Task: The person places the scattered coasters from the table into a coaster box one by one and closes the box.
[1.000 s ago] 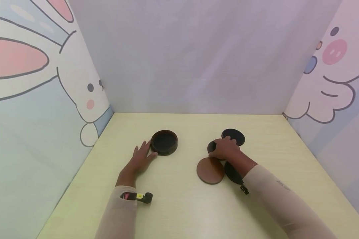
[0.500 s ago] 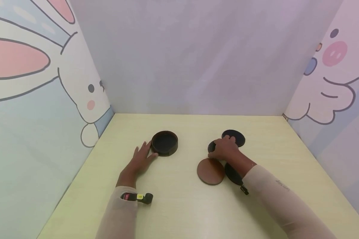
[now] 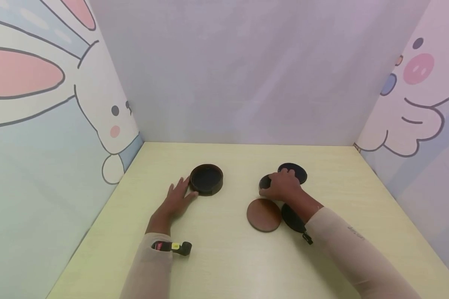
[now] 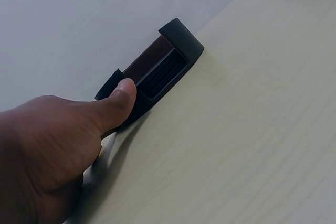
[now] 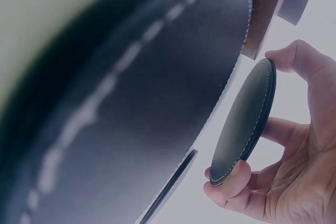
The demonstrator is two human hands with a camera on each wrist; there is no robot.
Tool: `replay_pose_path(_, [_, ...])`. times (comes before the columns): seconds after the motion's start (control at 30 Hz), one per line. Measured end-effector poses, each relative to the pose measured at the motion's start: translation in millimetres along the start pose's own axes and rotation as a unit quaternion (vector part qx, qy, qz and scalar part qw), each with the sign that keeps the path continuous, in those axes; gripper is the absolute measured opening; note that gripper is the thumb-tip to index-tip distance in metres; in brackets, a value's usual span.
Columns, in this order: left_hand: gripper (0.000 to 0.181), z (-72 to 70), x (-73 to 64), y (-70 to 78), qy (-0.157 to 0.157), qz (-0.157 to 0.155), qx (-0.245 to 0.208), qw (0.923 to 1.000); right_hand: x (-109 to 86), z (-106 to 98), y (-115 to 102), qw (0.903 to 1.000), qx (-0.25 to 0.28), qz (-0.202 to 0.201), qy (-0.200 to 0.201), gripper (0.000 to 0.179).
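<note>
My left hand point(image 3: 173, 202) rests beside a round dark coaster holder point(image 3: 219, 185), fingers spread along its left side. In the left wrist view the thumb lies on the holder wall point(image 4: 191, 40) by its cut-out slot, where dark layers show; the other fingers are hidden. On the right, my right hand point(image 3: 286, 187) grips a round black stitched coaster point(image 5: 244, 121) by its edges, thumb on one side and fingertips on the other. The right wrist view shows this coaster tilted on edge. Another black coaster point(image 3: 298, 171) lies just beyond the fingers.
A brown coaster point(image 3: 263, 215) lies on the pale wooden table point(image 3: 217, 265) nearer the body. Under the right wrist is a further black coaster point(image 3: 292, 219), partly covered. Walls with cartoon animals enclose the left and right, and a plain wall point(image 3: 239, 74) stands behind.
The right hand shifts very slightly and the black coaster it holds tips up a little at its near edge. The left hand and the holder stay put.
</note>
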State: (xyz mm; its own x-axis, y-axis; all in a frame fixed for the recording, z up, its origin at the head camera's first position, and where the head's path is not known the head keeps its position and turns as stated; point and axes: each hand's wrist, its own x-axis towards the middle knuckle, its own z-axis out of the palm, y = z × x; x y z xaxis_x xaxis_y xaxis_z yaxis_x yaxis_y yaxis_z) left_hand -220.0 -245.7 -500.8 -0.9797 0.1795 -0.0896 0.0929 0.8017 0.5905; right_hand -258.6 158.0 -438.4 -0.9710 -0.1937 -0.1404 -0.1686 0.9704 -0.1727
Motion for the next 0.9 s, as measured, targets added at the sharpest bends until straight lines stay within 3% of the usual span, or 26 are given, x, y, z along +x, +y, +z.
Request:
replay_pose_path(0.33, [0.085,-0.4,-2.5,1.3,0.005,-0.003,-0.005,1.0000,-2.5,-2.6,-10.4,0.9993,0.010,-0.025,0.027,0.081])
replay_pose_path(0.7, [0.085,-2.2,-5.2,5.2,0.006,-0.007,-0.006,0.9999,-9.0,-7.7,-31.4,0.9988,0.019,-0.031,0.033,0.082])
replay_pose_path(0.9, [0.085,-1.6,-4.9,4.4,0.005,-0.011,-0.011,0.9999,-12.7,-8.8,-45.0,0.9974,0.029,-0.055,0.037,0.083])
